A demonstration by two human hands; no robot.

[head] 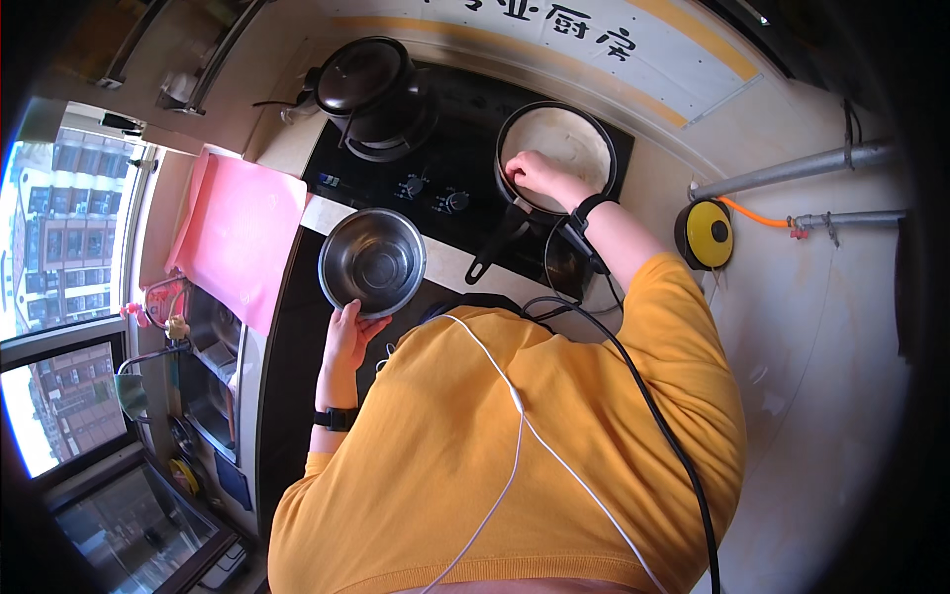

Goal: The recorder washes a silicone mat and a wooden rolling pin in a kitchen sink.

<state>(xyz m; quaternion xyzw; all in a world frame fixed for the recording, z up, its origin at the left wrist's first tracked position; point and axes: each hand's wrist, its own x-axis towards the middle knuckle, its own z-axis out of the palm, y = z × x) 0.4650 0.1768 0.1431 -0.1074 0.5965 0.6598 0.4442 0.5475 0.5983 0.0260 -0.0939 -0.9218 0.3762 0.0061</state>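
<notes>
My left hand point(349, 335) holds a stainless steel bowl point(373, 261) by its near rim, out in front of the counter edge. The bowl's shiny inside shows no food. Over the near left part of a frying pan point(575, 134) with a pale inside is my right hand point(528, 172), its fingers curled together. Whether anything is between those fingers, or whether they touch the pan, I cannot tell. The pan rests on the right side of a black gas hob point(467, 96), its black handle pointing towards me.
A dark lidded pot point(371, 82) stands on the hob's left burner. A pink mat point(241, 230) lies on the counter at left, near the sink point(211, 393). Metal pipes point(794, 169) and a yellow and black round object point(705, 234) are at the right wall. Cables hang across my front.
</notes>
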